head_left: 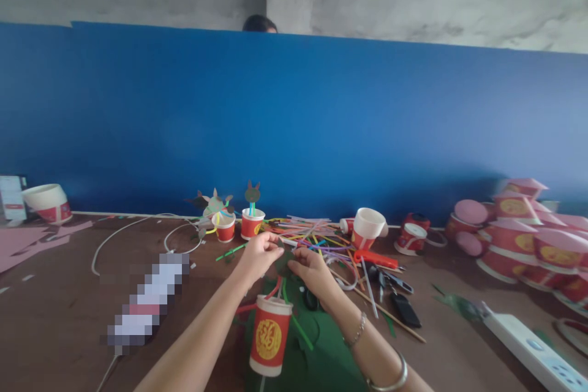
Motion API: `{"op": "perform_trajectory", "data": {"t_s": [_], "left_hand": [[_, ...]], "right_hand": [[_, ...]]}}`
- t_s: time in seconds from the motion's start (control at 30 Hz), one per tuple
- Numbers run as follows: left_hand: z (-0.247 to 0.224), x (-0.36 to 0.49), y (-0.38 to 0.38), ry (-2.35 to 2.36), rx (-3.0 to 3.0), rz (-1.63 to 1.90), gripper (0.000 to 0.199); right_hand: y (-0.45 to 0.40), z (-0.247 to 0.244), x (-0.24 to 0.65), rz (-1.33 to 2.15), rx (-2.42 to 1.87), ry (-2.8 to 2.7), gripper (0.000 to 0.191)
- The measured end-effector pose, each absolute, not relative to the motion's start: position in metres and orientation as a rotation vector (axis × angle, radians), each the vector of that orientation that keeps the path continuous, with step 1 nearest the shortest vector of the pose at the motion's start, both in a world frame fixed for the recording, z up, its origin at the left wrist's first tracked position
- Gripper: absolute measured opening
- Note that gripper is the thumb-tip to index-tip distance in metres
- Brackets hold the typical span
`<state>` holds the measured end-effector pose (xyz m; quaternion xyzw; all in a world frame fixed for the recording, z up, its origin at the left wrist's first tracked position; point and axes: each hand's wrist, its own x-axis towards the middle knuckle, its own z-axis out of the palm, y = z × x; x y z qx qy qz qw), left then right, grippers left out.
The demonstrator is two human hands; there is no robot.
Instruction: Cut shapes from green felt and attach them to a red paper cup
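My left hand and my right hand face each other over the middle of the table. Between them is a small dark green paper piece, its edges pinched by the fingertips of both hands. Just below stands a red and white paper cup with a gold emblem. Red and green straw-like strips rise from the cup toward the paper piece; their upper ends are partly hidden. Under the cup and my right forearm lies dark green paper with cut edges.
Colourful strips lie behind my hands. Two decorated cups stand near the blue partition. An orange-red tool and keys lie to the right, with stacked red cups and a power strip. A person's head shows above the partition.
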<state>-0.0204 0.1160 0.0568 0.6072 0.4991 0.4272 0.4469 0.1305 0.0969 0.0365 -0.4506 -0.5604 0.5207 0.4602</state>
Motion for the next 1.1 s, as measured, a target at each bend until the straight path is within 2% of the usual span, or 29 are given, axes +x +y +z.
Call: {"op": "perform_trajectory", "data": {"t_s": [0.27,0.47,0.53,0.7,0.87,1.1], "left_hand": [[0.052,-0.026,0.121,1.216,1.534,0.972,0.023],[0.041,-0.033,0.128,1.433,1.649,0.889,0.025],[0.04,-0.034,0.128,1.511,1.68,0.831,0.028],[0.04,-0.033,0.125,1.607,1.722,0.673,0.025],[0.035,-0.033,0.126,1.651,1.779,0.659,0.024],[0.051,-0.022,0.113,1.469,2.089,0.948,0.023]], "right_hand": [[0.102,0.033,0.133,1.071,-1.213,-1.595,0.021],[0.096,0.043,0.145,0.412,-1.695,-2.19,0.021],[0.092,0.043,0.147,0.296,-1.782,-2.334,0.022],[0.087,0.038,0.144,0.304,-1.771,-2.44,0.021],[0.086,0.035,0.141,0.237,-1.781,-2.5,0.016],[0.089,0.051,0.153,0.172,-1.847,-2.412,0.019]]}}
